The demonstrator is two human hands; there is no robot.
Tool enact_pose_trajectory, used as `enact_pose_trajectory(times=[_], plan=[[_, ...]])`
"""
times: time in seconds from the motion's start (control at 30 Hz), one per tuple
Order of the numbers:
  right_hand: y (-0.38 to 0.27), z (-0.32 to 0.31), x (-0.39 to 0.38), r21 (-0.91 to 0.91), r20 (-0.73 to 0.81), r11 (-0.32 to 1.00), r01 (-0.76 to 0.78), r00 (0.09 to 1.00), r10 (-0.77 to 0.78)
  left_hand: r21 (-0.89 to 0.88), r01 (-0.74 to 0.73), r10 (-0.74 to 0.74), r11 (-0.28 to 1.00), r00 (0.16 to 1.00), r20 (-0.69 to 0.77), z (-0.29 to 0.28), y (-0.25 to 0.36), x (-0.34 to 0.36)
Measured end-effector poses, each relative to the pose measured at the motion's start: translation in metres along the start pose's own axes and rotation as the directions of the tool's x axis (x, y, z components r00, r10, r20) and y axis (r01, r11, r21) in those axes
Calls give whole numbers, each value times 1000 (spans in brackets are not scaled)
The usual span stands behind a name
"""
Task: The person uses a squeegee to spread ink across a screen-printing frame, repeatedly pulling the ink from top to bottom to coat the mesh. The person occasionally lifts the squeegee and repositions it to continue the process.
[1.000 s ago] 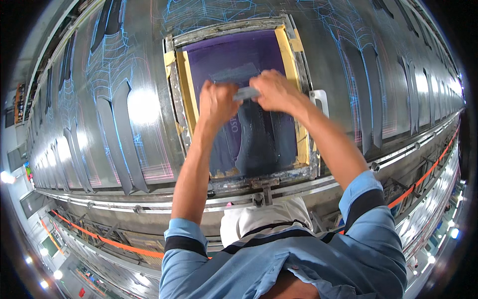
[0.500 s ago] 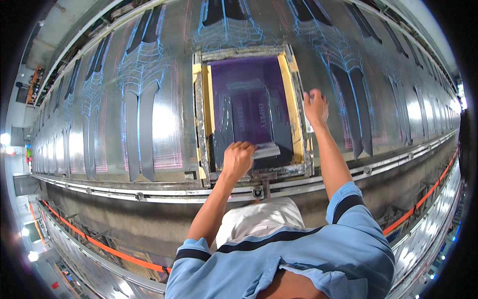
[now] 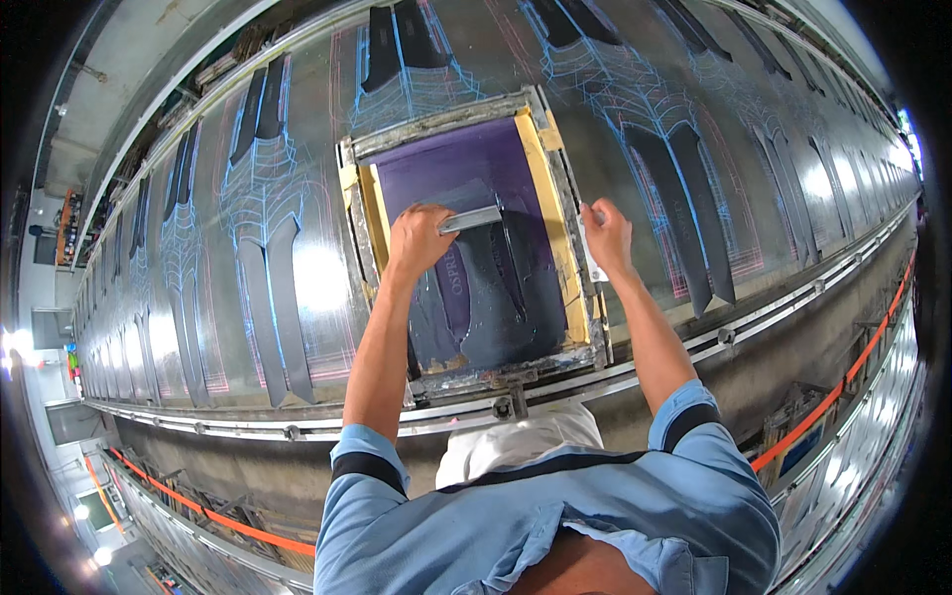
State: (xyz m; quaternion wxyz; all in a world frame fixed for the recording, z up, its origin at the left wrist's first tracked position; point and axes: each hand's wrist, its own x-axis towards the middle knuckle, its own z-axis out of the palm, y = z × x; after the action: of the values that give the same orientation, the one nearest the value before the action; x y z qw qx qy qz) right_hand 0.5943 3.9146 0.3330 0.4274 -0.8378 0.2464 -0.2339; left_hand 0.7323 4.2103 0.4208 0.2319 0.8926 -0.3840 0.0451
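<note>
My left hand (image 3: 419, 238) is closed around one end of a squeegee (image 3: 478, 217), whose blade lies across the middle of a purple mesh (image 3: 451, 164). The mesh is stretched in a worn screen printing frame (image 3: 441, 126) with yellowish tape along its inner sides. Dark wet ink (image 3: 496, 332) covers the mesh on the near side of the squeegee. At the frame's right rail, my right hand (image 3: 608, 238) has its fingers curled in, beside a white piece (image 3: 594, 263). The palm side of that hand is hidden.
The frame lies on a long grey table (image 3: 327, 188). Paired dark fabric strips (image 3: 268, 297) with blue and pink lines lie in rows to both sides. A metal rail (image 3: 654, 355) runs along the near edge. Behind me is an orange strip (image 3: 218, 511) along another table.
My left hand has pushed the squeegee from the near end of the mesh to its middle, away from me. The view has turned slightly; my right hand stays by the right rail.
</note>
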Motion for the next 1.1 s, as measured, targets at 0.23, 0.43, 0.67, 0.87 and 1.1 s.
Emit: enact_pose_trajectory(times=[0.23, 0.43, 0.67, 0.87, 1.1], plan=[[-40, -18, 19, -81, 94, 996, -32, 995, 39, 42, 46, -44, 998, 998, -41, 40, 92, -179], [5, 1, 1, 5, 123, 1000, 18, 992, -18, 108, 124, -123, 986, 992, -9, 32, 121, -182], [15, 10, -6, 120, 57, 992, 47, 997, -54, 244, 51, -70, 968, 995, 69, -4, 113, -158], [-2, -7, -6, 121, 119, 990, -74, 991, 59, 200, 115, -171, 973, 942, 291, -19, 102, -147], [10, -3, -3, 42, 73, 996, -75, 995, 71, 75, 283, -277, 956, 792, 544, -10, 75, -131]])
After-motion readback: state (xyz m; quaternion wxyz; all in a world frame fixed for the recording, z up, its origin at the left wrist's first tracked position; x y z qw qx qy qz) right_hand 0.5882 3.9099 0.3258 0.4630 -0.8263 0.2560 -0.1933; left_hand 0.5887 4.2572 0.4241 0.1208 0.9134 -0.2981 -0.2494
